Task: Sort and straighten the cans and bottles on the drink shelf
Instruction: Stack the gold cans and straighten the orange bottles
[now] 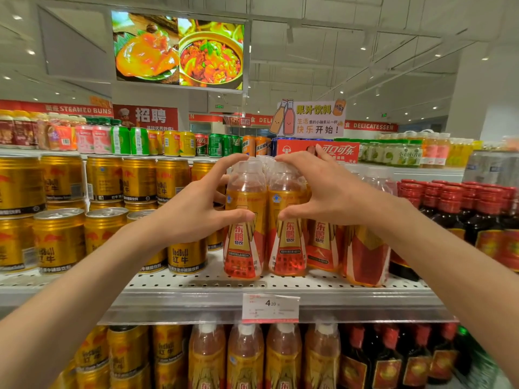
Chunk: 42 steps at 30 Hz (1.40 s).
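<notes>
A: Hands?
B: Left hand grips the left front bottle, thumb on its label, fingers over the cap. Right hand grips the right front bottle the same way.
A: Where?
B: At the front edge of the shelf, directly ahead of both hands, each equally near its own bottle. Long axes vertical, caps up, labels facing out. Bottles touching.
A: Neighbours?
B: Gold cans just left, dark bottles further right.

two hands, four front-row orange bottles (middle shelf), one price tag
</notes>
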Tool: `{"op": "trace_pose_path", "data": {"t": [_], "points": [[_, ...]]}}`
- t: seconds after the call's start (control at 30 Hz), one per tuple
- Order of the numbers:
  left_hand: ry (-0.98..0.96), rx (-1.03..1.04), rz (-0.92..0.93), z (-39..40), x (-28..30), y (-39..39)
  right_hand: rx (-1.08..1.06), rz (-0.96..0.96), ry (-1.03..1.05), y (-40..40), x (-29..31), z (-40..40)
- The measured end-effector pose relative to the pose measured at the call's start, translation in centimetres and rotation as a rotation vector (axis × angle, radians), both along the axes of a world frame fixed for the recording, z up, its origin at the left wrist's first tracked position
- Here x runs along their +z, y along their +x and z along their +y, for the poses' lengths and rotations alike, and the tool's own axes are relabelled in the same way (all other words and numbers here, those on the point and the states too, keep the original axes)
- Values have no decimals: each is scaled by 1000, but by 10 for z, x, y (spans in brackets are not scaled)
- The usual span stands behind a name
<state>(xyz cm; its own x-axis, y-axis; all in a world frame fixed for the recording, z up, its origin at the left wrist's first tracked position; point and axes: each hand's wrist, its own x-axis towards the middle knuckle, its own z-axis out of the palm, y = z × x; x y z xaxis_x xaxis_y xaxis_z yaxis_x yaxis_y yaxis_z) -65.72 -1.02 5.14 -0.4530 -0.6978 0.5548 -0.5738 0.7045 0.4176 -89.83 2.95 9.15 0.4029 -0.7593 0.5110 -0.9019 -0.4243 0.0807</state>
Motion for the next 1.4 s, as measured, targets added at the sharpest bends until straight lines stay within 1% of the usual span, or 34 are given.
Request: {"op": "trace_pose_path", "data": {"t": [0.13, 0.23, 0.37, 0.5, 0.7, 0.77, 0.87, 0.93, 1.0, 1.07, 1.13, 1.23, 1.33, 1.4], "points": [[0, 7, 5, 3, 0, -2, 8, -13, -23, -1, -2, 0], [-10, 19, -7, 4, 0, -3, 11, -56, 12, -7, 3, 2], [-17, 30, -2, 5, -2, -6, 40, -67, 32, -7, 7, 2], [-64, 60, -12, 7, -4, -10, 28, -115, 68, -12, 8, -3], [-123, 72, -6, 10, -9, -12, -19, -9, -2, -13, 2, 3], [-206, 135, -38, 8, -10, -10, -17, 1, -72, -20, 4, 5], [-409, 201, -77, 10, -4, -13, -69, -20, -197, -38, 14, 14], [-521, 226, -119, 14, 4, -22, -138, 44, -273, -51, 20, 20], [-595, 252, -201, 18, 15, -37, -207, 109, -278, -60, 22, 23], [-627, 255, -293, 18, 25, -54, -241, 123, -234, -68, 19, 23], [-615, 245, -372, 12, 30, -67, -233, 76, -187, -75, 14, 24], [-567, 249, -443, 1, 27, -79, -199, -61, -100, -88, 4, 26], [-552, 271, -437, -4, 23, -82, -156, -187, 12, -101, -3, 29], [-547, 273, -421, -4, 23, -83, -121, -267, 30, -104, -6, 30]]}}
